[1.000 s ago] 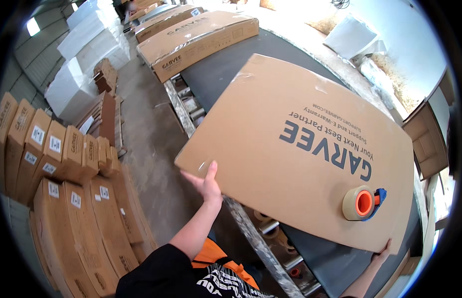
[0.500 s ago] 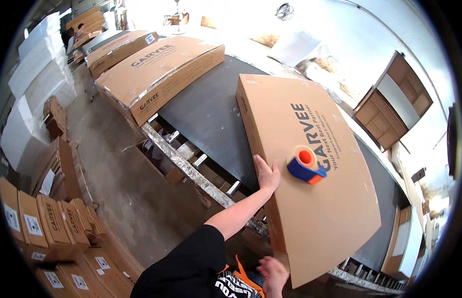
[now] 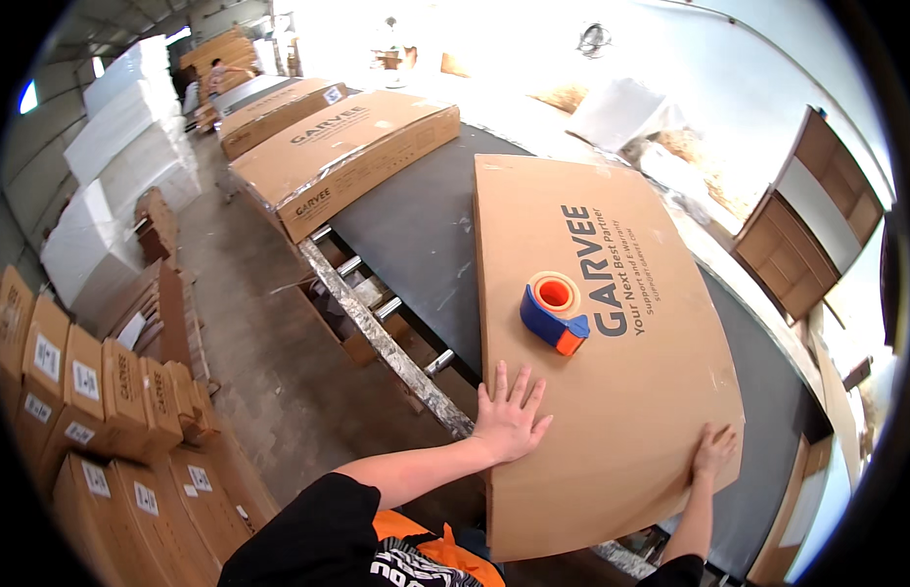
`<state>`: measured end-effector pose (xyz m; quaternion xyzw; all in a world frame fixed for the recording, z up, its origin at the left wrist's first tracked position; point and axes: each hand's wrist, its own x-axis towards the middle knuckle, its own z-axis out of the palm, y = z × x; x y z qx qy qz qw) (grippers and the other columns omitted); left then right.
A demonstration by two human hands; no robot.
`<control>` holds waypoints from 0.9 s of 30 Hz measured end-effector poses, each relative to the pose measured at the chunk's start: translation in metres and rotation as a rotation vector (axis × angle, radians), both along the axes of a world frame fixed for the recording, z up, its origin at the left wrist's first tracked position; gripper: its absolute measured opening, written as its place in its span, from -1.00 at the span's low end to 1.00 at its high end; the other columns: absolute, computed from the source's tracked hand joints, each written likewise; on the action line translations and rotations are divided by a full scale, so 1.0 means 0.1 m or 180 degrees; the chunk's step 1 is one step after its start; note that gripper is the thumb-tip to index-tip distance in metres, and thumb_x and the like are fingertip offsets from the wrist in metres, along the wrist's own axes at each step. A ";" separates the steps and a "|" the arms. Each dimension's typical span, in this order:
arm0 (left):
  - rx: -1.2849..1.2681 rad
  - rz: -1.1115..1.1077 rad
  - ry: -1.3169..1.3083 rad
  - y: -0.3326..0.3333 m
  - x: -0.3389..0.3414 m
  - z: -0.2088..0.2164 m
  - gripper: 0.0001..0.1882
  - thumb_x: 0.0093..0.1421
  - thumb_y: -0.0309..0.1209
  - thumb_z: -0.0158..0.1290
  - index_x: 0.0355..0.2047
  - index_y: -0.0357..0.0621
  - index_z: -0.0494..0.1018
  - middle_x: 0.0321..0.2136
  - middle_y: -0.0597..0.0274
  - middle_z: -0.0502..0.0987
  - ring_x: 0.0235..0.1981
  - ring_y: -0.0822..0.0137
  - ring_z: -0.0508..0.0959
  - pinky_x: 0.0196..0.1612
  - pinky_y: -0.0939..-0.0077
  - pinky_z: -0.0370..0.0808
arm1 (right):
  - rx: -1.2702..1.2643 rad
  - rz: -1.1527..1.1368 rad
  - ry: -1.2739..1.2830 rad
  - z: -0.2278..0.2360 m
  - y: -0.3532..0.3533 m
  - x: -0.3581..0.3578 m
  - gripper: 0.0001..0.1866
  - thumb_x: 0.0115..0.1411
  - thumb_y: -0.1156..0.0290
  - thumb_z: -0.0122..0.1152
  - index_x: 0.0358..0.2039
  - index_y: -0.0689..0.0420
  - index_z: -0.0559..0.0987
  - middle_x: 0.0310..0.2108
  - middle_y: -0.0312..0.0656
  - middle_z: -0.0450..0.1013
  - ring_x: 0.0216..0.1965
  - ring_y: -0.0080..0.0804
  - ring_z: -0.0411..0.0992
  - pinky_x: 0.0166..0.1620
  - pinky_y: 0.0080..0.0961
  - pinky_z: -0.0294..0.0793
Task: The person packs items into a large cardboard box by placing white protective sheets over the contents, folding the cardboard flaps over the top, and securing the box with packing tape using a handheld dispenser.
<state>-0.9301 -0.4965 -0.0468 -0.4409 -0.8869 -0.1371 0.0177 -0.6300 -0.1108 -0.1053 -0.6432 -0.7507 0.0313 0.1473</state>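
Note:
A large flat cardboard box (image 3: 602, 411) lies in front of me on a dark conveyor belt (image 3: 416, 210). My left hand (image 3: 512, 416) rests flat on its top near the left edge, fingers spread. Toward the right edge, my right hand (image 3: 714, 450) lies on the same box with the fingers reaching over the top; I see nothing held in it. A blue and orange tape dispenser (image 3: 555, 323) with a roll of tape sits on the box just beyond my left hand, touched by neither hand.
More cardboard boxes (image 3: 352, 152) stand farther up the belt at left. The conveyor's metal side frame (image 3: 367, 333) runs along the near side. Stacked cartons (image 3: 113, 391) fill the lower left, white foam blocks (image 3: 132, 147) behind them. A person (image 3: 218, 76) is far back.
My right hand has moved from beside the box's near corner up onto its right part. My left hand has shifted from the left edge onto the top, nearer me.

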 end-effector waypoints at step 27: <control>-0.0708 -0.0440 -0.0077 -2.59 -1.05 0.16 0.28 -0.12 0.39 0.21 0.39 -0.23 0.03 0.40 -0.33 -0.15 0.37 -0.52 -0.19 0.41 -0.22 -0.25 | -0.0158 -0.0467 0.0625 0.43 -3.13 0.03 -0.38 0.34 -0.11 -0.09 -0.40 0.24 0.64 -0.43 0.22 0.55 -0.30 0.29 0.52 -0.17 0.12 0.48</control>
